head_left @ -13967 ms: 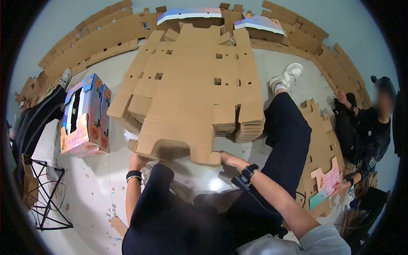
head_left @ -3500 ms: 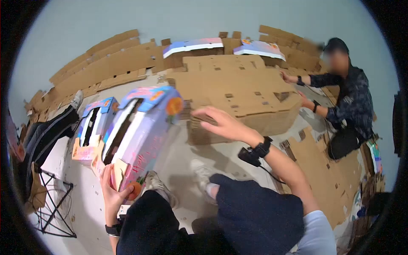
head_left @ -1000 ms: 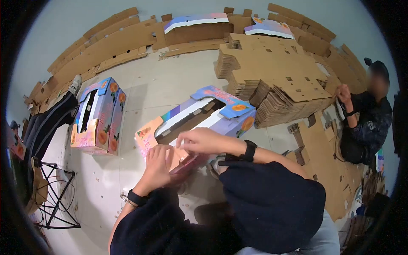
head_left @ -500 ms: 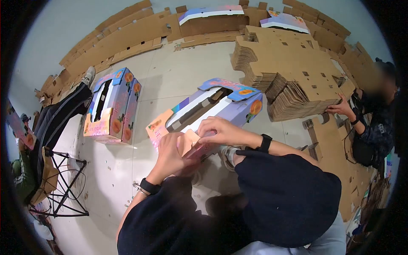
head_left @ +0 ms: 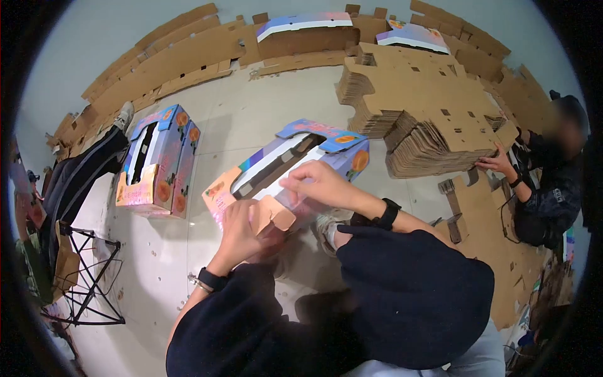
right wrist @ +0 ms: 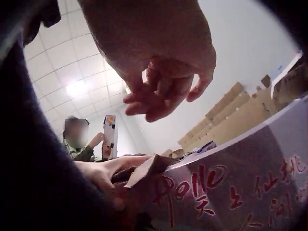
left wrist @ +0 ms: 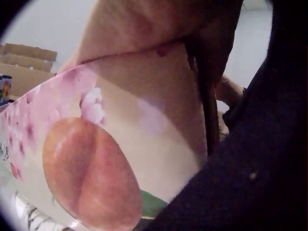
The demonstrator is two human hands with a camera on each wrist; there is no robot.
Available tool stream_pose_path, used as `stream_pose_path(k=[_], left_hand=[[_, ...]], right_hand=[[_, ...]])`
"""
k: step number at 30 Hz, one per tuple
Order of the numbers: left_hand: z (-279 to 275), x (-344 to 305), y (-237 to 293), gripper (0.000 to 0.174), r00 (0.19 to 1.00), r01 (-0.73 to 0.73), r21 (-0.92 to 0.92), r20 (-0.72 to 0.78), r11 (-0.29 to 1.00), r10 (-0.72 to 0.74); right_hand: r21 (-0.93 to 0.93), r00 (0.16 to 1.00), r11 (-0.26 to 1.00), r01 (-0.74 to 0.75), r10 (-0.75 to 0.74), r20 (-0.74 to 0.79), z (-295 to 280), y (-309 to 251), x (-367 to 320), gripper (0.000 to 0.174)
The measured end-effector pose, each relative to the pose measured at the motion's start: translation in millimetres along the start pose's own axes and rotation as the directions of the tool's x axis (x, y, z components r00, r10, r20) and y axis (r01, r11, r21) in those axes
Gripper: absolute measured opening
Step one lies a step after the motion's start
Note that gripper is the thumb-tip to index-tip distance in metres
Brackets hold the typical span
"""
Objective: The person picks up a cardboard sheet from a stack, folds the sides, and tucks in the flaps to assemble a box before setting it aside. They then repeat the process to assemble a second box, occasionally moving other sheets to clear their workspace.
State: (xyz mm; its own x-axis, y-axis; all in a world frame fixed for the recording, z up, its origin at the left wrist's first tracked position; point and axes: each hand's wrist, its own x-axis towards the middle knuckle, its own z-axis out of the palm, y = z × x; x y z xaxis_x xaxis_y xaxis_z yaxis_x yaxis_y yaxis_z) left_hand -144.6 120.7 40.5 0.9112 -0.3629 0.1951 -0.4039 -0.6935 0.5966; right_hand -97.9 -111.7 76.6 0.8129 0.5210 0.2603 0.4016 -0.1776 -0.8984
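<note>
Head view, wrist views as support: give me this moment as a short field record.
left hand: grips near end of the printed box
right hand: raised over that box, fingers loosely curled, empty
flap: up at the near end, beside the left hand
floor, left: two printed boxes, side by side
right: stack of cut cardboard, a second person's hand at its edge

A blue, lilac and pink box (head_left: pixel 267 186), printed with orange fruit, is slanted from eight to two o'clock, its long top slot exposed; a cream end flap (head_left: pixel 274 213) is left unfolded toward seven o'clock.
</note>
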Motion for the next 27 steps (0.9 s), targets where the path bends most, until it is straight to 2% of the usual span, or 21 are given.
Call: stream_pose_path(k=[2,4,5,6,7,8,10,13,15,18,20,22,24,25,26,27], left_hand=[[-6,-1,3,0.069,1.000,0.000,0.038,-0.024,0.999,0.001],[-12,-1,1,0.067,0.992,-0.029,0.110,-0.120,0.994,0.042],[-18,-1,3,0.073,0.991,-0.017,0.116,-0.128,0.993,0.032],[-19,0,0,0.073,0.990,-0.021,0.119,-0.135,0.993,0.037],[-20,3,-5,0.073,0.975,0.013,0.134,-0.221,0.991,0.017],[-22,6,-9,0.072,0.952,0.045,0.144,-0.307,0.989,0.002],[-33,14,-15,0.078,0.914,0.166,0.060,-0.383,0.984,-0.131],[-58,31,-23,0.082,0.853,0.181,-0.080,-0.482,0.980,-0.197],[-80,38,-23,0.084,0.815,0.167,-0.024,-0.559,0.986,-0.151],[-108,48,-12,0.084,0.791,0.060,0.069,-0.611,0.996,-0.005],[-127,48,11,0.081,0.804,0.029,0.177,-0.588,0.984,0.082],[-141,51,18,0.075,0.824,-0.044,0.247,-0.539,0.968,0.175],[-153,54,23,0.074,0.854,-0.136,0.351,-0.433,0.926,0.289],[-155,56,26,0.074,0.854,-0.149,0.347,-0.426,0.926,0.298],[-155,57,27,0.074,0.879,-0.205,0.367,-0.339,0.907,0.336],[-154,57,25,0.074,0.896,-0.258,0.382,-0.249,0.888,0.368]], right_hand=[[0.032,0.994,0.997,-0.069,0.071,-0.078,-18,12,2,0.039],[-0.073,0.979,0.993,-0.092,0.077,-0.190,-41,8,-3,0.039],[-0.078,0.980,0.993,-0.085,0.069,-0.188,-50,13,-7,0.039],[-0.008,0.970,0.994,-0.109,0.105,-0.221,-59,22,-11,0.040],[0.061,0.958,0.990,-0.130,0.141,-0.250,-68,27,-14,0.040],[0.054,0.959,0.991,-0.121,0.130,-0.253,-74,31,-18,0.040],[0.072,0.959,0.982,-0.175,0.187,-0.212,-80,34,-25,0.040],[0.084,0.970,0.978,-0.189,0.200,-0.140,-94,21,-32,0.034],[0.094,0.975,0.975,-0.203,0.210,-0.076,-105,11,-36,0.030],[0.036,0.977,0.986,-0.162,0.165,-0.132,-133,-15,-55,0.029],[0.009,0.973,0.985,-0.170,0.169,-0.154,-145,-35,-65,0.027],[0.051,0.954,0.994,-0.101,0.111,-0.278,-148,-50,-68,0.026],[0.020,0.947,0.994,-0.104,0.105,-0.303,-156,-47,-65,0.032],[0.018,0.924,0.996,-0.085,0.085,-0.373,-159,-43,-61,0.036],[0.011,0.897,0.998,-0.063,0.061,-0.438,-163,-38,-52,0.040],[-0.014,0.894,0.996,-0.093,0.078,-0.440,-169,-28,-41,0.045]])
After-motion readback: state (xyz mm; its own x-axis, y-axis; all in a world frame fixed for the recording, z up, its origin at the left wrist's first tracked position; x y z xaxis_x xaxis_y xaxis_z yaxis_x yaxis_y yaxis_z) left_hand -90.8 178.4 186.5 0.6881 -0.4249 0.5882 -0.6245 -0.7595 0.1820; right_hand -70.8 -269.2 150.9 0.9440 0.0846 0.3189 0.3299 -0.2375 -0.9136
